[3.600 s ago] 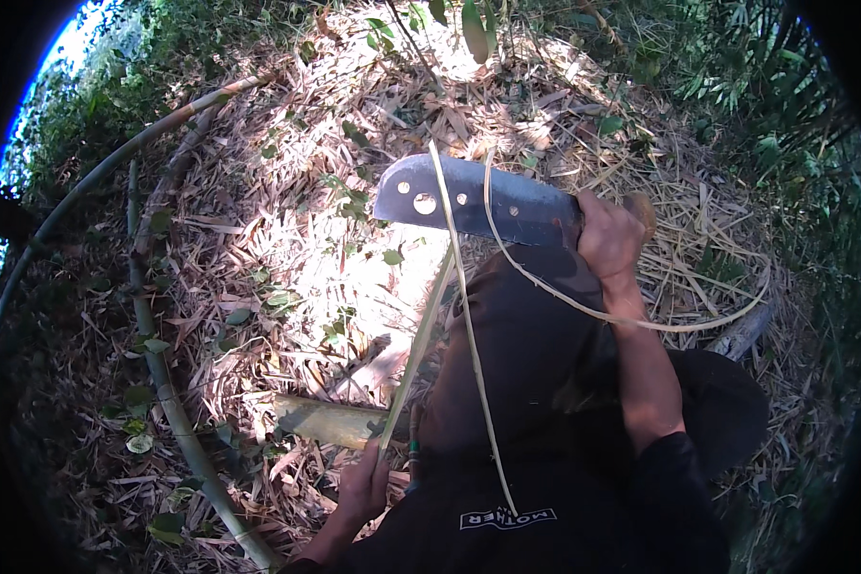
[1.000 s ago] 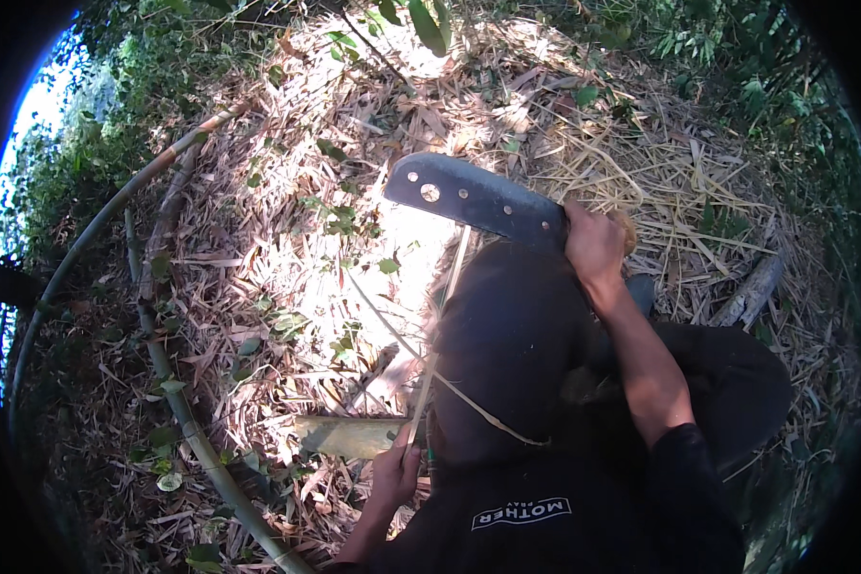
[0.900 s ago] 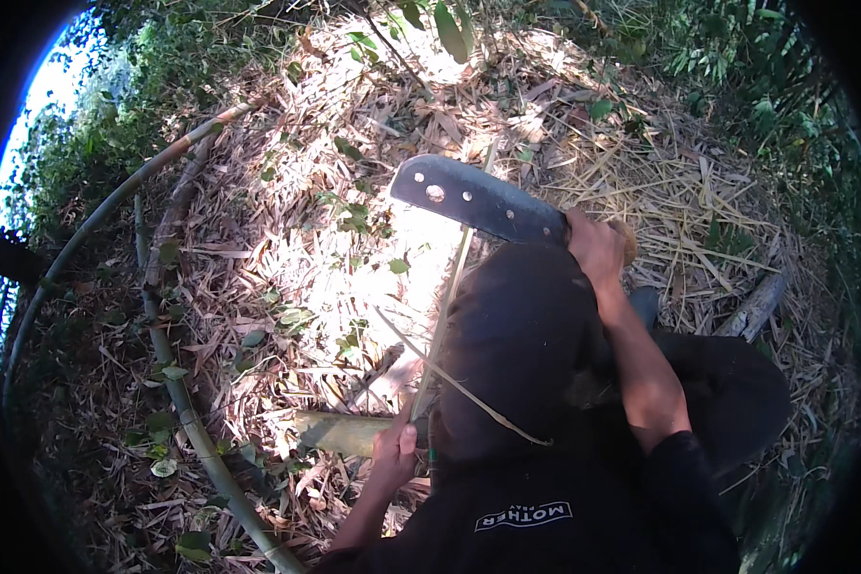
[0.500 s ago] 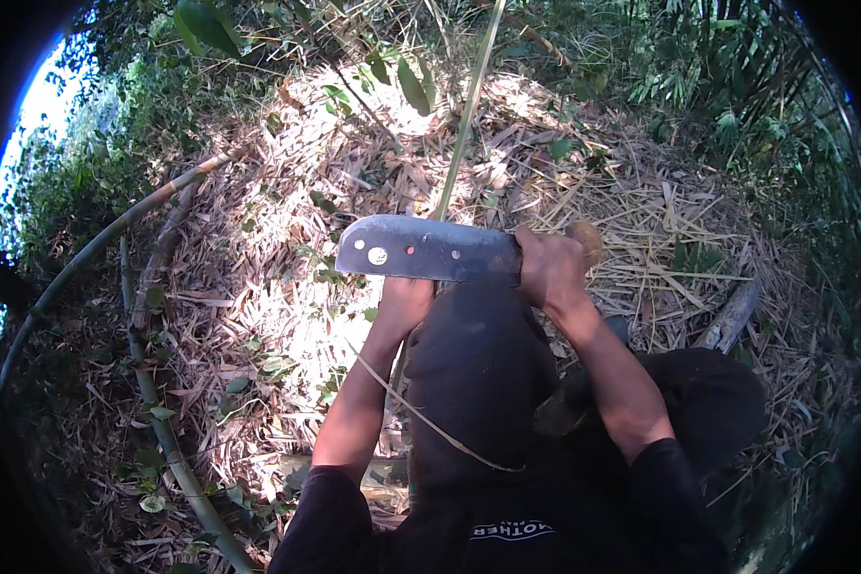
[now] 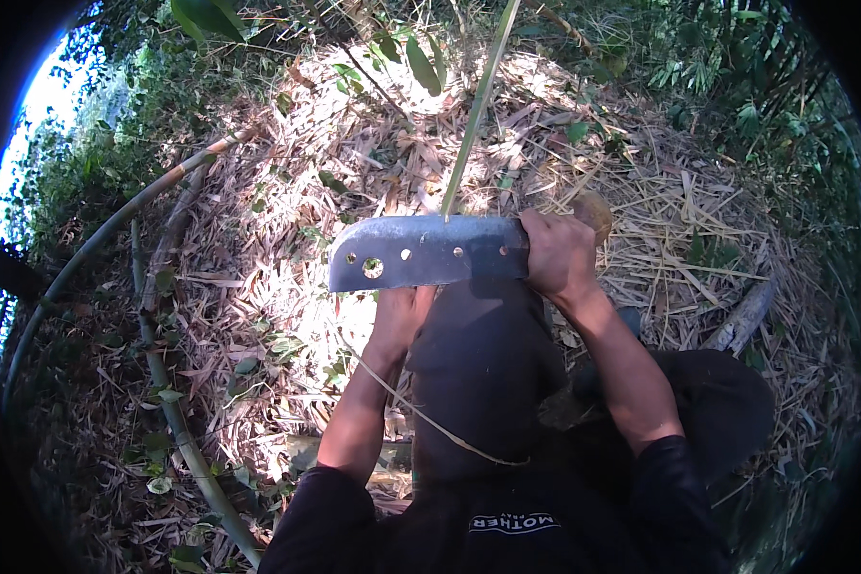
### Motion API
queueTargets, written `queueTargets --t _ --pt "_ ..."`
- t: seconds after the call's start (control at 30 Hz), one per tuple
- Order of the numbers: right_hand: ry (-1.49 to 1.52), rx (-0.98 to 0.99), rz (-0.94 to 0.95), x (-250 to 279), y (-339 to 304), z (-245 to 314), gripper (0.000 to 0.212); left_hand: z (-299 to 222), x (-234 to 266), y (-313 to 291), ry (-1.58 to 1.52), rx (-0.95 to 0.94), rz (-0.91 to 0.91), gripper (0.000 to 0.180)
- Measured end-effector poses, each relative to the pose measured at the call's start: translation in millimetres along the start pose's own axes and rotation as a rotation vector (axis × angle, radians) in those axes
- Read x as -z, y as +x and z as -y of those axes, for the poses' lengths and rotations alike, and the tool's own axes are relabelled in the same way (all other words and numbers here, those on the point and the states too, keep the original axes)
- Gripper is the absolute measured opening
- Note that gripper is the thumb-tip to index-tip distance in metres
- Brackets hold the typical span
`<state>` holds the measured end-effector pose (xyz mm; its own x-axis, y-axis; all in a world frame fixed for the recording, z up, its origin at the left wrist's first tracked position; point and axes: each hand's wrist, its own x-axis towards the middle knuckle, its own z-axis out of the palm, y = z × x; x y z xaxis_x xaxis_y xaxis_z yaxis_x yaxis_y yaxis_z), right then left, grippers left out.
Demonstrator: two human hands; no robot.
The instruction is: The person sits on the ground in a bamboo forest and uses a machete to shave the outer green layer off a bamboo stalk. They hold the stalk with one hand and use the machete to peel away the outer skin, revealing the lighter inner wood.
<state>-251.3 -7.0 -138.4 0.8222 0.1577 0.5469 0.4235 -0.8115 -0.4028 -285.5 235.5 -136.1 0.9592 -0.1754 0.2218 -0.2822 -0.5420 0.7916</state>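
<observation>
My right hand [image 5: 562, 251] is closed around the rounded wooden handle [image 5: 593, 216] of a broad, dark cleaver [image 5: 421, 256]. Its blade points left across my raised knee, with a row of holes through it. A long, narrow green bamboo strip [image 5: 475, 124] runs from the top of the view down behind the blade. Just below the blade's lower edge is my left hand [image 5: 404, 314]; it looks closed around the strip, though the blade hides most of its fingers. A thin, pale sliver [image 5: 407, 402] curves from near my left wrist across my dark-trousered leg [image 5: 478, 373].
Dry leaves and straw-like shavings [image 5: 679, 239] cover the ground. A bent bamboo pole [image 5: 129, 215] and a green stalk [image 5: 180, 430] lie at the left. A short log [image 5: 739, 320] lies at the right. Leafy twigs [image 5: 421, 65] hang ahead, with dense undergrowth around.
The cleaver has shifted slightly and turned so its blade face shows broader. The strip's far end appears a little further right. Both hands keep nearly the same places.
</observation>
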Motion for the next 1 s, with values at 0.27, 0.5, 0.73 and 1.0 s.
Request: queueTargets --t 0.27,0.5,0.73,1.0 --pt "0.003 0.039 -0.076 -2.8 5.1 3.3 0.008 -28.2 13.2 -9.1 0.067 0.189 0.084 0.024" --pt "0.082 -0.139 0.040 -20.1 -14.7 -5.0 0.015 -17.0 21.5 -110.8 -0.030 0.103 0.037 0.039" --pt "0.023 0.029 -0.052 -4.0 6.4 0.8 0.011 -51.9 33.5 -107.9 -0.040 0.248 0.055 0.048" --pt "0.041 0.064 -0.039 -9.1 6.9 -2.9 0.006 -62.3 37.0 -111.1 -0.011 0.416 0.102 0.044"
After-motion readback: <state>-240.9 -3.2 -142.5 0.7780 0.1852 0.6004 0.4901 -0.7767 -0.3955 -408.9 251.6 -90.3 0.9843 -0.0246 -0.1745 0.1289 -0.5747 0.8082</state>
